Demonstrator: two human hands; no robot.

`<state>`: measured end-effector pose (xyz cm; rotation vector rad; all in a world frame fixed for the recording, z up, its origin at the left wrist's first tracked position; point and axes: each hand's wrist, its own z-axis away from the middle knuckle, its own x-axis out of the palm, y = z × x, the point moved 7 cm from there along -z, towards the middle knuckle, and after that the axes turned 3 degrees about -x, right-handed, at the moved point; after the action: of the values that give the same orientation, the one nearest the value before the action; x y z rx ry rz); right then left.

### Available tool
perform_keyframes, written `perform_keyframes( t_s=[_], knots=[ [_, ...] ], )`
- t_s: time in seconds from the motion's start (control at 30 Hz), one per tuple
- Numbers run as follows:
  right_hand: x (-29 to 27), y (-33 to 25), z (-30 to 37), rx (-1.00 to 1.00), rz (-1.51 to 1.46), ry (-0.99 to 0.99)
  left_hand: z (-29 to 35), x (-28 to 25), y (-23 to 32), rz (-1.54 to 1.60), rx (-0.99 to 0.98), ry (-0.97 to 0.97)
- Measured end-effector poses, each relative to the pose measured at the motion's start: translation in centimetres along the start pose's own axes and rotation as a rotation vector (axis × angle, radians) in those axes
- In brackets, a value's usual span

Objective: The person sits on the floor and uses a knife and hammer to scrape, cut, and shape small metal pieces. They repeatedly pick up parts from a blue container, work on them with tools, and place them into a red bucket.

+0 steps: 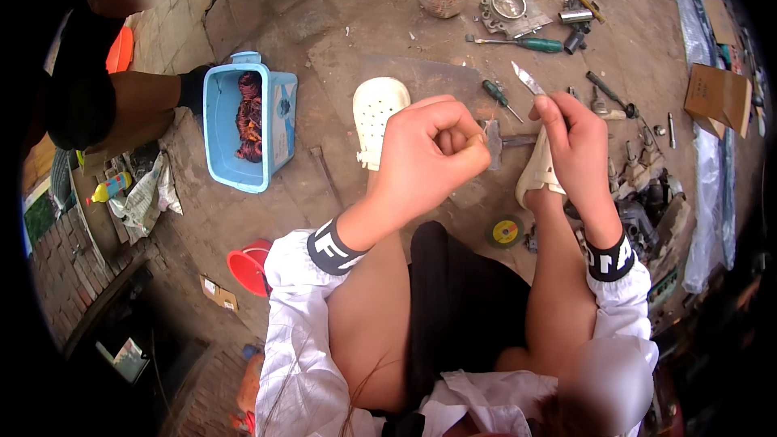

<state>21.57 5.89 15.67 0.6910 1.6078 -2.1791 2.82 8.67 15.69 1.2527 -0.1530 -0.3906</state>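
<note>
My right hand point(573, 142) grips a small knife, its pale pointed blade point(527, 78) sticking out up and to the left past the thumb. My left hand point(429, 163) is raised in front of me, fingers curled and thumb tip pressed to the forefinger. Anything in that pinch is too small or hidden to make out. The two hands are apart. Beneath them, partly covered, lies a hammer point(519, 140) on the ground between my white clogs. A short green-handled screwdriver point(495, 94) rests just beyond my left hand.
A light blue tub point(282, 125) with copper wire coils stands left. Farther off are a wire-filled basket point(443, 5), a metal housing point(510, 10) and a large screwdriver point(541, 45). Metal parts point(647, 202) and a cardboard box point(717, 100) lie right. Another person sits at upper left.
</note>
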Motion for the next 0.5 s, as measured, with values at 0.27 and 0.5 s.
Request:
perform_keyframes(
  t_s=[0.27,0.5],
  knots=[
    [1.1,-1.9,2.9,-0.238,0.080,-0.185,-0.3,-0.1,-1.3,0.125,-0.088,0.055],
    [1.5,-2.2,3.0,-0.263,0.130,-0.153,-0.1,-0.2,-0.8,0.091,-0.049,0.085]
  ],
)
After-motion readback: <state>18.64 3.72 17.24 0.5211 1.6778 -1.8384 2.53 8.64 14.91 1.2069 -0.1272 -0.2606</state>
